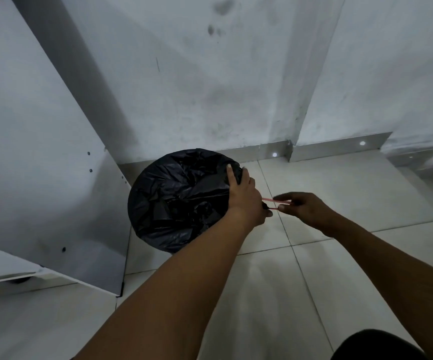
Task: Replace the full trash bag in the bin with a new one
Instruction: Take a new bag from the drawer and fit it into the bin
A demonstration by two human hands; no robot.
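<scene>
A round bin lined with a black trash bag (176,198) stands on the tiled floor in a corner. The bag's crumpled plastic covers the whole opening and folds over the rim, so the bin itself is hidden. My left hand (244,194) grips the bag's edge at the right side of the rim, thumb over the top. My right hand (303,206) is just to the right of it and pinches a thin red drawstring (275,201), stretched taut between the two hands.
A white cabinet panel (41,165) stands close to the bin's left. A stained white wall (197,74) with a metal skirting (270,152) rises behind. Pale floor tiles (340,190) spread to the right and toward me.
</scene>
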